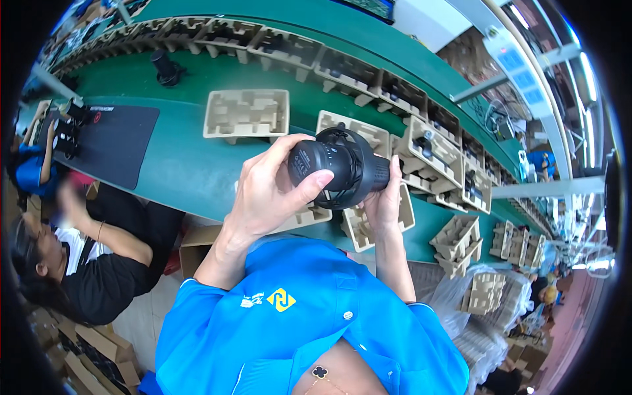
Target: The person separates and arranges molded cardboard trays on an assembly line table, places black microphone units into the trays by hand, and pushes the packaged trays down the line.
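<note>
Both hands hold a black microphone (311, 161) with a ring-shaped shock mount (355, 164) around its middle, up in front of my chest above the bench edge. My left hand (263, 187) is closed around the rounded base end, thumb across its printed face. My right hand (385, 203) grips the ribbed far end, its fingers partly hidden behind the ring. Beneath and behind the microphone lie beige moulded pulp trays (355, 131). One more pulp tray (246, 115) sits on the green bench (187, 148) to the left of my hands.
A black microphone-like piece (164, 69) stands farther back. Loaded pulp trays (286, 49) line the far side. A dark mat (118, 141) lies at left, near a seated co-worker (99, 263). Stacked trays (456, 243) stand at right; a cardboard box (197, 247) is below the bench.
</note>
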{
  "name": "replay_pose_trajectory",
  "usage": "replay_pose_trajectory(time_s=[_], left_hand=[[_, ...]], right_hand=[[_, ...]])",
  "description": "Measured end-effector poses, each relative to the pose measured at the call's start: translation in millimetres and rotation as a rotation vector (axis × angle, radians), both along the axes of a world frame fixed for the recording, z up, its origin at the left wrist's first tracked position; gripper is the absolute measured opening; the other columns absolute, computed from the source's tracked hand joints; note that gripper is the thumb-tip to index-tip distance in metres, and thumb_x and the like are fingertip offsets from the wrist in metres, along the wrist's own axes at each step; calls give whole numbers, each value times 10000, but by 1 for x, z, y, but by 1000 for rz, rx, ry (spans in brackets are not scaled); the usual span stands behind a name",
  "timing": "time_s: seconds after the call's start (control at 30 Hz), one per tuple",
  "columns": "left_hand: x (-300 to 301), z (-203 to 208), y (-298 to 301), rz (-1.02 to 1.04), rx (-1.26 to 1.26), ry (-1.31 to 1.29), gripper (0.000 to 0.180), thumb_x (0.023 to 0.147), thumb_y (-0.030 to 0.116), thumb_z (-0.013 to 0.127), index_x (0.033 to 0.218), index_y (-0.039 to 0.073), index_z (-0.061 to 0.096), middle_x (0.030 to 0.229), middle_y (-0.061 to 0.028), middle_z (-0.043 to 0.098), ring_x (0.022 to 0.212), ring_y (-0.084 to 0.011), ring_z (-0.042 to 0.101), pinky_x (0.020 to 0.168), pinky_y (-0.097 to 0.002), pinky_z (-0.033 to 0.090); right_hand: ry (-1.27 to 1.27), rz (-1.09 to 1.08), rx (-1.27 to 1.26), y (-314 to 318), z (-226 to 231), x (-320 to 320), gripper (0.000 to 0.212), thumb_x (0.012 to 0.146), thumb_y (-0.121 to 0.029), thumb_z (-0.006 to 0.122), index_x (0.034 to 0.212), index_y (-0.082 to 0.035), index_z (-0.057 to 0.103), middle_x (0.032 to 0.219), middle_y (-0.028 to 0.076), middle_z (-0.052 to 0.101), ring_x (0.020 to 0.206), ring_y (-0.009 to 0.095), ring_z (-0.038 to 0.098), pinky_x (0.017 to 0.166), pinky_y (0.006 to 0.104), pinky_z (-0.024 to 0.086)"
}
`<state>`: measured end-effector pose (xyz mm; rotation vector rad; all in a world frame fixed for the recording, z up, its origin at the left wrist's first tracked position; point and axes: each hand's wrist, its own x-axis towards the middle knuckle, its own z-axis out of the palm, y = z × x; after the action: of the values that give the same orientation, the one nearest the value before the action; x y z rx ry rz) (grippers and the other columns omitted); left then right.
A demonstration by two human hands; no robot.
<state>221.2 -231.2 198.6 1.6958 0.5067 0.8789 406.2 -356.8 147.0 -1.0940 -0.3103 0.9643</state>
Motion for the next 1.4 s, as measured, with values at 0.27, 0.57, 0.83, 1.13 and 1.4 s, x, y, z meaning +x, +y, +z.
replay_pose_trajectory(time_s=[0.27, 0.57, 0.83, 1.13, 1.4], left_hand=[[21, 11, -27, -178, 77, 53, 629, 728, 190, 741, 1266, 2, 474, 859, -83, 621, 740, -125, 589, 630, -251, 458], [30, 9, -42, -398, 239, 119, 650, 694, 63, 770, 1275, 31, 482, 1152, -156, 566, 1012, -265, 598, 853, -353, 481], [45, -9, -57, -364, 50, 13, 682, 779, 83, 730, 1380, 24, 412, 1252, -157, 505, 1137, -266, 522, 916, -364, 458], [52, -30, -64, -337, -409, -50, 621, 969, 317, 534, 1473, 47, 289, 1252, -90, 501, 905, -133, 561, 670, -266, 505], [63, -37, -64, -318, -597, -121, 580, 1027, 383, 342, 1470, 15, 265, 1437, -115, 407, 1300, -210, 426, 1044, -332, 373]], right_hand=[[17, 73, -67, -51, -11, 16, 621, 979, -575, 283, 945, -44, 602, 687, 34, 619, 408, 89, 408, 364, 225, 278], [-35, -15, -1, -84, -23, 37, 541, 953, -553, 424, 1138, -58, 537, 776, 38, 611, 456, 70, 436, 375, 199, 285], [-345, 11, 145, -115, -18, 53, 763, 780, -523, 726, 1264, -30, 402, 978, 123, 560, 694, 149, 597, 505, 227, 477], [-1458, -88, 147, -130, 33, 52, 653, 683, -337, 841, 1136, -86, 443, 1161, 198, 490, 1060, 298, 528, 896, 391, 471], [-1587, -149, 226, -118, 48, 34, 528, 593, -135, 858, 1059, -273, 651, 1187, 102, 546, 877, 265, 602, 682, 340, 481]])
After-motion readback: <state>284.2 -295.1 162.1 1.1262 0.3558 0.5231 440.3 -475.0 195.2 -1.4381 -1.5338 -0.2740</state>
